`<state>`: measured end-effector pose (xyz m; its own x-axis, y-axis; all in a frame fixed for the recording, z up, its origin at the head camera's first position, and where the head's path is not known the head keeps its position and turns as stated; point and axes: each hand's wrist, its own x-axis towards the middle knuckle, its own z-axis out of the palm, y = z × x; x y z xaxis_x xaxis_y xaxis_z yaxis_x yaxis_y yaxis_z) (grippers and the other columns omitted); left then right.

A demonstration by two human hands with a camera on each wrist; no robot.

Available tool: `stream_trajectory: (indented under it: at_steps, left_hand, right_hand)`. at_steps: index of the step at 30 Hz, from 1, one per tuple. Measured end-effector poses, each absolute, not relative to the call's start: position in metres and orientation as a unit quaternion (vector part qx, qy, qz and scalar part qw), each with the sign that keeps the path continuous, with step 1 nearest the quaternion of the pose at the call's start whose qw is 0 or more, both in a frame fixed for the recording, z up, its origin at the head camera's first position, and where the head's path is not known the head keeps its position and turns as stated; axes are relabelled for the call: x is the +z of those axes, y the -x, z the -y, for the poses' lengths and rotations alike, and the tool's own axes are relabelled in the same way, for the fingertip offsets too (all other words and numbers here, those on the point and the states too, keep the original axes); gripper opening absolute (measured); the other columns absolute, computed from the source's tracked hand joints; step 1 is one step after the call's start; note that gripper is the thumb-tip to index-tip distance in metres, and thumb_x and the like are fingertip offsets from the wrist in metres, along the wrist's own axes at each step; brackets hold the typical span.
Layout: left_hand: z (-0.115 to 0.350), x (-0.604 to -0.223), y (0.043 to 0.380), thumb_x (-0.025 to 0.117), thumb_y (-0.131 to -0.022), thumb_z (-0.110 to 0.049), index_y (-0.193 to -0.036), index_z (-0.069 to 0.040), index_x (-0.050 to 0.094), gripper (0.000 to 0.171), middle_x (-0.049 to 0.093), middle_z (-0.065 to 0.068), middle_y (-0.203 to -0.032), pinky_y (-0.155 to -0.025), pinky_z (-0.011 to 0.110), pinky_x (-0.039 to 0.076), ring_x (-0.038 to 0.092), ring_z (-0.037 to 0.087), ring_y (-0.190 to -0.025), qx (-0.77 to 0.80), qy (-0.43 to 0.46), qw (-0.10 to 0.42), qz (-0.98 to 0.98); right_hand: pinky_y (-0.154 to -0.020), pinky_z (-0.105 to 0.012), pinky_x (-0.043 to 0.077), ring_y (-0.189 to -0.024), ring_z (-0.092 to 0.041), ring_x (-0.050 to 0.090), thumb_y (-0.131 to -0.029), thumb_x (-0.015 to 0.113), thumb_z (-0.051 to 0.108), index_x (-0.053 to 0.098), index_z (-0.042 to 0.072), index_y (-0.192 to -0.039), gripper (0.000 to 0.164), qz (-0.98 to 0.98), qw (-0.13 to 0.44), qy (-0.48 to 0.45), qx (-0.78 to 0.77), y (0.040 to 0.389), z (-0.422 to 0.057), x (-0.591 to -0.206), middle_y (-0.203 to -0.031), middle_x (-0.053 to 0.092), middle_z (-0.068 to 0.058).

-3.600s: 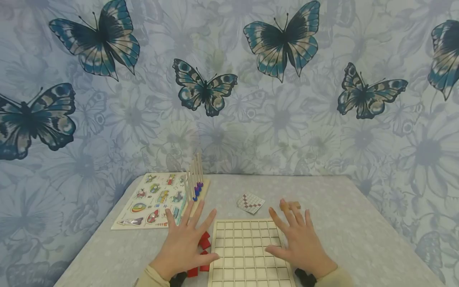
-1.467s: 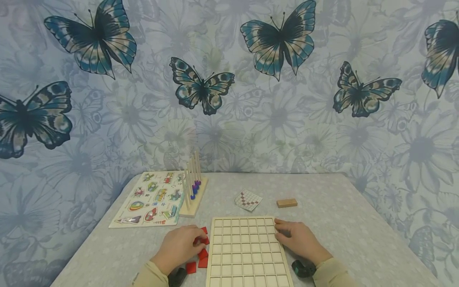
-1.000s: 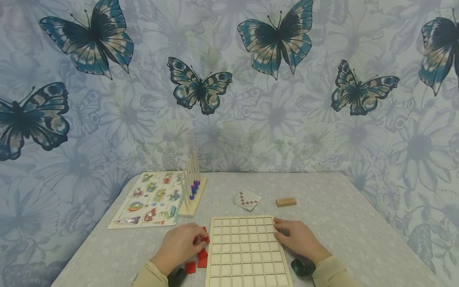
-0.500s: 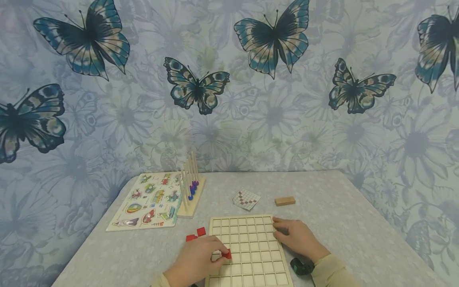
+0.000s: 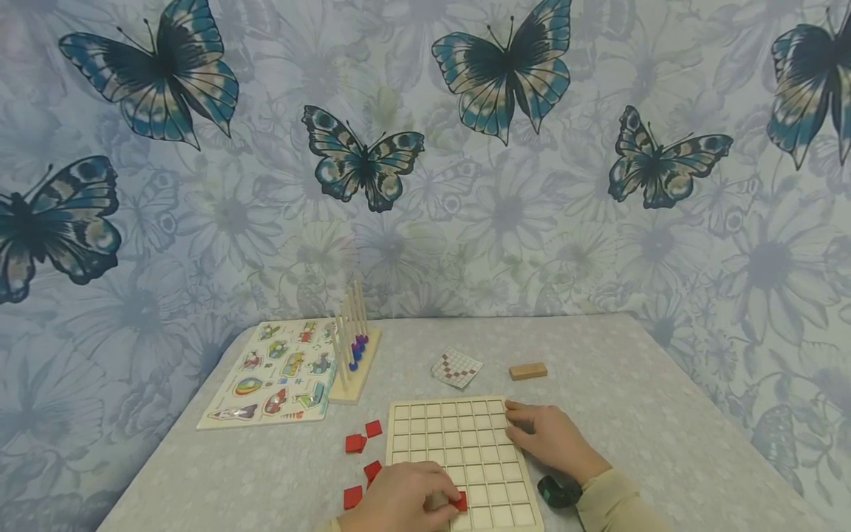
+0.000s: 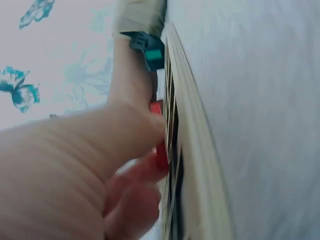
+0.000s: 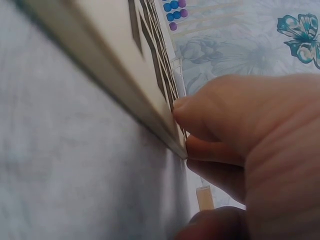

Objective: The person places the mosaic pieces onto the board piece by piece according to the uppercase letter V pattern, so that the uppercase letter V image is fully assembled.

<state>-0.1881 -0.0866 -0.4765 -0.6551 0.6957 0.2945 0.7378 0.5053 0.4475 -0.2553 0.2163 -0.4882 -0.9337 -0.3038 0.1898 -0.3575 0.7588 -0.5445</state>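
Observation:
My left hand [image 5: 407, 496] pinches a red square tile [image 5: 460, 502] between thumb and fingertips, low over the near middle of a pale wooden grid board [image 5: 452, 423]. In the left wrist view the tile [image 6: 161, 156] shows red between the fingers, right against the board's grid. At the board's far right corner my right hand [image 5: 555, 441] holds the edge. The right wrist view has its thumb [image 7: 182, 111] on the board's top and the other fingers along the side. Several more red tiles [image 5: 354, 444] lie to the left of the board, some overlapping.
Behind the board lies a small card [image 5: 457, 369] with a grid pattern, and right of it a wooden block [image 5: 528, 371]. A peg stand [image 5: 355, 377] with blue and purple beads stands back left, beside a picture puzzle board [image 5: 266, 377]. A butterfly-patterned wall backs the table.
Both hands came down from hovering with spread fingers. My left hand picked up a red tile beside the board and carried it right and nearer over the grid. The right hand took the board's edge.

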Motion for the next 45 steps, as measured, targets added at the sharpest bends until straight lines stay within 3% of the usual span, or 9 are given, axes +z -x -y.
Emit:
stream_trajectory:
  at_steps: [9,31,45]
  left_hand:
    - [0.0864,-0.4831,0.1920,0.078,-0.093,-0.030,-0.093,-0.028,0.082,0.004,0.069,-0.024,-0.097,-0.064,0.002,0.041,0.054,-0.019,-0.075,-0.290,0.433,0.070,0.851]
    - [0.0835,-0.4854,0.1937,0.081,-0.090,-0.034,-0.082,-0.034,0.077,0.010,0.061,-0.026,-0.089,-0.060,0.005,0.038,0.047,-0.015,-0.067,-0.301,0.393,0.078,0.865]
    - [0.0863,-0.4837,0.1928,0.082,-0.089,-0.035,-0.086,-0.033,0.077,0.006,0.061,-0.025,-0.092,-0.059,0.003,0.035,0.047,-0.016,-0.067,-0.261,0.407,0.097,0.870]
  right_hand:
    - [-0.105,-0.054,0.049,-0.128,-0.034,0.063,-0.094,0.074,0.028,0.075,0.009,-0.124,0.035,0.939,0.049,-0.172,0.293,0.2564,-0.2154,-0.4876,-0.140,0.066,-0.003]
    - [-0.107,-0.055,0.047,-0.131,-0.035,0.060,-0.094,0.075,0.027,0.075,0.009,-0.124,0.035,0.941,0.042,-0.161,0.296,0.2562,-0.2133,-0.4847,-0.141,0.065,-0.003]
    - [-0.107,-0.055,0.047,-0.133,-0.035,0.059,-0.097,0.070,0.023,0.074,0.014,-0.127,0.032,0.943,0.039,-0.178,0.277,0.2528,-0.2096,-0.4851,-0.149,0.058,-0.006]
